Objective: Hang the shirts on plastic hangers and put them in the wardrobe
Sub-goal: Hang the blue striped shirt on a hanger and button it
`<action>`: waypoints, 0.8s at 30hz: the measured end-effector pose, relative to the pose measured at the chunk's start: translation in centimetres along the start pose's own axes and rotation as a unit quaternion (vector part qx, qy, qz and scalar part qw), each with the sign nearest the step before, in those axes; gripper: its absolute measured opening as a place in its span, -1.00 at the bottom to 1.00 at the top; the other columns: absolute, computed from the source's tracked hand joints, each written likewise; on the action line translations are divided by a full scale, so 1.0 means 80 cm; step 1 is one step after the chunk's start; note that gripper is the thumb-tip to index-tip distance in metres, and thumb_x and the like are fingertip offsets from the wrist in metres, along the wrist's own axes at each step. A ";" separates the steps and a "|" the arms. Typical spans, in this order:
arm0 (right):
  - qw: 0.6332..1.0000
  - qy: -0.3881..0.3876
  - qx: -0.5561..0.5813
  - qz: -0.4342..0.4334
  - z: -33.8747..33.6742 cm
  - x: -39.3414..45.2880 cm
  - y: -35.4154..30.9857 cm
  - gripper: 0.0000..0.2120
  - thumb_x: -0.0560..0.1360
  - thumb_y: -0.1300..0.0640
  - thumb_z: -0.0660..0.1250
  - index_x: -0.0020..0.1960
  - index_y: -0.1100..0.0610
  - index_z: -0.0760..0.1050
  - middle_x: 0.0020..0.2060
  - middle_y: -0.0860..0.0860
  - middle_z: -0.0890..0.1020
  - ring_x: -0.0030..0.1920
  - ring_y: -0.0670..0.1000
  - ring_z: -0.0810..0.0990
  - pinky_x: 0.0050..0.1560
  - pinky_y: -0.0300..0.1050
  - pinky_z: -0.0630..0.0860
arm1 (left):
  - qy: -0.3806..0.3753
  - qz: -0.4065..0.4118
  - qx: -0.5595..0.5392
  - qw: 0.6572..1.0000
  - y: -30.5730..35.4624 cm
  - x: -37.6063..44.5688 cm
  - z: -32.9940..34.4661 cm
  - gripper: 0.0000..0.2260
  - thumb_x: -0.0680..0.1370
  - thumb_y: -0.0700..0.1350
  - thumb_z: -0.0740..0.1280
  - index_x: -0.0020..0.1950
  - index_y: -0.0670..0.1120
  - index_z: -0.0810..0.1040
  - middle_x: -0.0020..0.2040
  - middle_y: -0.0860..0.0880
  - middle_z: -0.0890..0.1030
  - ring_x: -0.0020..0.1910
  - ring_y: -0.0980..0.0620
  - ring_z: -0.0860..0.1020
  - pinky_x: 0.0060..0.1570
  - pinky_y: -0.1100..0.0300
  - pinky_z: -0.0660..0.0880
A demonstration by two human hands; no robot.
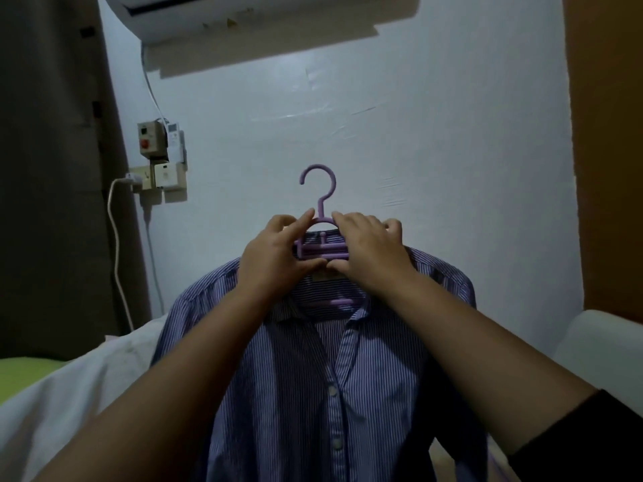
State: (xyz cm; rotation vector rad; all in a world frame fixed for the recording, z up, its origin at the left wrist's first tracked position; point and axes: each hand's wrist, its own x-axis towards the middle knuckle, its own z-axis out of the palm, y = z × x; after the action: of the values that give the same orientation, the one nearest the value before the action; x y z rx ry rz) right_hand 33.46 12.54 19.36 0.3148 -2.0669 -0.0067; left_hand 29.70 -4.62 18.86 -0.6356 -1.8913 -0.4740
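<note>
Both hands are up at the neck of the hanger (322,245), held out in front at chest height. Left hand (275,253) has fingers curled, pinching the left end of the hanger's crossbars, index finger touching the arch just under the hook. Right hand (368,248) is curled over the right side of the crossbars and the collar, thumb tucked under, fingers wrapped over the top. Thumbs nearly meet below the bars.

Shirt (330,377) is striped, already on the hanger, both shoulders draped, front facing the camera, collar open, buttons running down the middle. It hangs straight down between the forearms, clear of the white bedding (69,394) at lower left.

Hook stands upright above and between the hands, opening to the left; hanger's long axis runs left-right across the view. Neither hand is nearer, both flank the stem.

Shirt looks seated, so next likely step is carrying it to the wardrobe; orange-brown panel (609,151) at right may be it, cannot tell. Hook is free for the rail.
</note>
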 end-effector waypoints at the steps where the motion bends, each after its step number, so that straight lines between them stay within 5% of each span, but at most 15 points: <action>1: 1.000 0.009 -0.014 -0.010 0.002 0.000 0.001 -0.32 0.47 -0.15 0.31 0.48 0.03 0.14 0.35 -0.03 0.38 0.30 0.04 0.37 0.19 0.04 0.22 | -0.002 0.000 -0.019 1.000 -0.002 -0.001 -0.001 -0.28 0.37 0.09 0.51 0.48 0.12 0.31 0.27 -0.01 0.47 0.10 0.01 0.54 0.01 0.12 0.50; 5: 0.999 0.013 -0.015 -0.036 0.011 0.000 0.004 -0.33 0.48 -0.07 0.30 0.50 0.09 0.14 0.32 0.05 0.42 0.25 0.10 0.41 0.10 0.04 0.33 | -0.023 0.021 -0.093 0.995 -0.010 -0.009 -0.011 -0.22 0.34 0.18 0.50 0.49 0.05 0.29 0.28 -0.03 0.45 0.10 0.08 0.53 0.11 0.12 0.51; 8: 0.999 0.001 0.047 -0.005 0.012 0.004 0.007 -0.36 0.50 -0.04 0.28 0.50 0.04 0.12 0.35 0.03 0.37 0.30 0.08 0.35 0.18 0.07 0.35 | -0.002 0.078 -0.005 0.997 -0.024 -0.023 -0.022 -0.22 0.37 0.40 0.26 0.49 0.02 0.31 0.28 -0.08 0.47 0.04 0.00 0.56 -0.02 0.14 0.52; 15: 0.991 -0.020 0.115 0.071 0.010 0.014 0.035 -0.34 0.45 0.00 0.35 0.49 -0.04 0.20 0.29 0.06 0.38 0.30 0.10 0.31 0.24 0.07 0.25 | 0.012 0.025 0.126 0.992 -0.092 -0.070 -0.036 -0.34 0.54 0.39 -0.05 0.46 0.02 0.35 0.19 -0.09 0.52 -0.10 -0.09 0.59 -0.32 0.11 0.55; 24: 0.978 -0.037 0.192 0.067 0.027 0.024 0.043 -0.34 0.37 0.09 0.42 0.43 -0.08 0.32 0.15 0.08 0.43 0.21 0.12 0.36 0.26 0.13 0.32 | -0.054 0.113 0.136 0.983 -0.114 -0.067 -0.060 -0.25 0.46 0.48 0.02 0.48 0.02 0.29 0.18 -0.09 0.53 -0.04 -0.08 0.59 -0.22 0.08 0.57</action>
State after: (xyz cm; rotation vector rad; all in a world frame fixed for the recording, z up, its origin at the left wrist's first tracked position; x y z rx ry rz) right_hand 29.95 15.16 20.35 0.4149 -2.1529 0.4732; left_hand 29.19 -15.70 15.39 -0.6926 -1.9120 -0.0343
